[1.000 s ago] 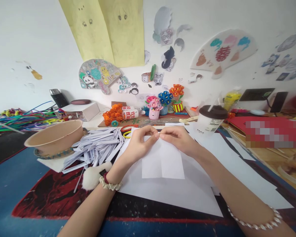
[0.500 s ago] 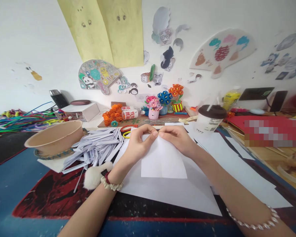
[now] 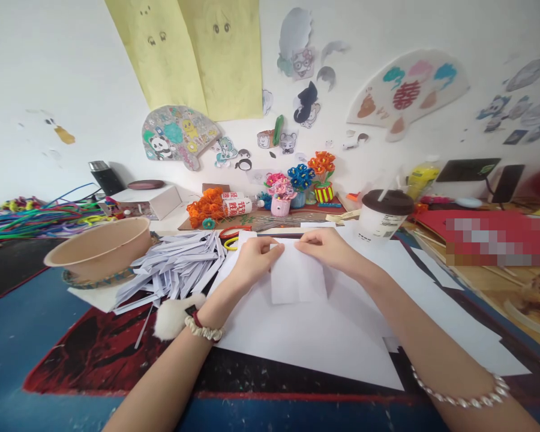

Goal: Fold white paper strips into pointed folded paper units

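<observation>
A small white sheet of paper (image 3: 299,279) with a faint crease down its middle hangs between my two hands. My left hand (image 3: 257,259) pinches its upper left corner between thumb and fingers. At the upper right corner, my right hand (image 3: 324,247) pinches it the same way. Beneath it, a large white sheet (image 3: 306,342) lies flat on the black and red mat (image 3: 94,360). To the left of my left hand sits a heap of folded white paper strips (image 3: 175,264).
A beige bowl (image 3: 99,252) stands left of the strips, and a white furry object (image 3: 173,318) lies near my left wrist. Behind are red-handled scissors (image 3: 234,230) and potted craft flowers (image 3: 280,207). A lidded cup (image 3: 383,216) and a red packet (image 3: 486,237) are at right.
My hands have moved apart, from thumbs together at the paper's top edge to its two upper corners. The paper looks smaller now, with its lower edge higher up.
</observation>
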